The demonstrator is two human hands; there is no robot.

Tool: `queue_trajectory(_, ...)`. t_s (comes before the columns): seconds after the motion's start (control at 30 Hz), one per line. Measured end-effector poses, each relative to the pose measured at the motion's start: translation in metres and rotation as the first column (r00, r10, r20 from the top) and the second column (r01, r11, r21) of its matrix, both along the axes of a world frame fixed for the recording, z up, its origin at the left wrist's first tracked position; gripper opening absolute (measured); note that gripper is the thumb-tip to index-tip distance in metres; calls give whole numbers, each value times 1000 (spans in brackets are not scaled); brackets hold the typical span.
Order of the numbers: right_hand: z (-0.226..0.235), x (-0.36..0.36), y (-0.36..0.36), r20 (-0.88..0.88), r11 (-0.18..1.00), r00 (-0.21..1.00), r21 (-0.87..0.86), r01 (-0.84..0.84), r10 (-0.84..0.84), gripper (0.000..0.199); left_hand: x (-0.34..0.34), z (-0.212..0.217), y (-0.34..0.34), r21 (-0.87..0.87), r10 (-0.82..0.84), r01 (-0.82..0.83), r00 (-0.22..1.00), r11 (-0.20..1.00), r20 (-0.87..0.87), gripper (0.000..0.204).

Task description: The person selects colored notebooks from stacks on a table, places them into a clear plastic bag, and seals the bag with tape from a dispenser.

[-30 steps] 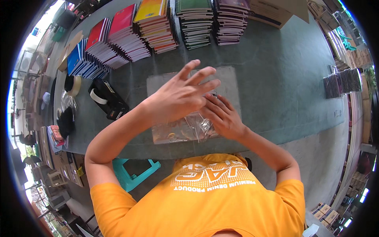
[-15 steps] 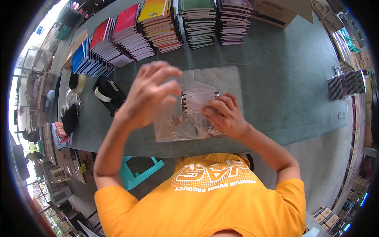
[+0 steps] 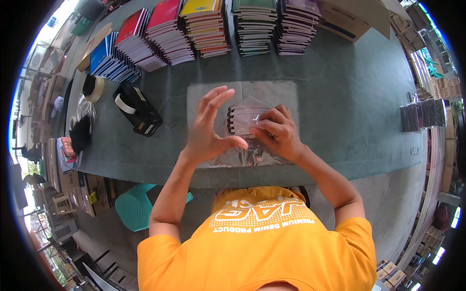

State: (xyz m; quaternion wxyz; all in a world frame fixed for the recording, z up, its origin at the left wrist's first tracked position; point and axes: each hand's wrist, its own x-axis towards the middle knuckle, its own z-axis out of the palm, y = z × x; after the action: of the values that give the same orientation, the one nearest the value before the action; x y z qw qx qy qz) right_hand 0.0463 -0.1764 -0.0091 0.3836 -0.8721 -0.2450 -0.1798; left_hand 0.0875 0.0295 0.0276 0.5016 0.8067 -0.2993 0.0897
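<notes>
In front of me stands a small bundle of spiral-bound notebooks (image 3: 241, 120), its white page edges up and black wire coils at its left end. Clear plastic film lies around it, shiny and creased at the near side. My right hand (image 3: 280, 132) is closed at the bundle's right end, fingertips pinched on the clear film. My left hand (image 3: 209, 132) is spread just left of the coils, thumb and fingers wide apart, holding nothing. Under the bundle is a clear plastic sheet (image 3: 194, 94) lying on the green-grey table (image 3: 347, 116).
Stacks of notebooks line the far side, among them blue (image 3: 112, 60), yellow (image 3: 206, 29) and green (image 3: 253, 26). A black tape dispenser (image 3: 138, 109) and a tape roll (image 3: 93, 88) are at left. Cardboard box (image 3: 342, 19) back right; notebook bundles (image 3: 422, 116) far right. Turquoise stool (image 3: 133, 208) below the table.
My left hand has come down and right, closer to the bundle, with its fingers opened wider. My right hand stays at the bundle's right end. The view has shifted slightly.
</notes>
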Motion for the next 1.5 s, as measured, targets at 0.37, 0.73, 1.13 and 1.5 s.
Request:
queue_trajectory(0.37, 21, 35, -11, -704, 917, 703, 340, 208, 102, 33, 42, -16, -1, 111, -198, 251, 914, 962, -355, 33)
queue_trajectory(0.73, 63, 25, 19, -188, 819, 982, -562, -112, 5, 30, -6, 20, -12, 519, -200, 79, 963, 851, 181, 17)
queue_trajectory(1.13, -12, -17, -7, 277, 953, 958, -302, 18, 69, 41, -62, -74, 8, 241, 120, -365, 736, 899, 667, 30)
queue_trajectory(1.5, -17, -15, 3, 329, 971, 944, -229, 65, 14, 41, 54, -80, 205, 48, 832, -946, 256, 319, -493, 38)
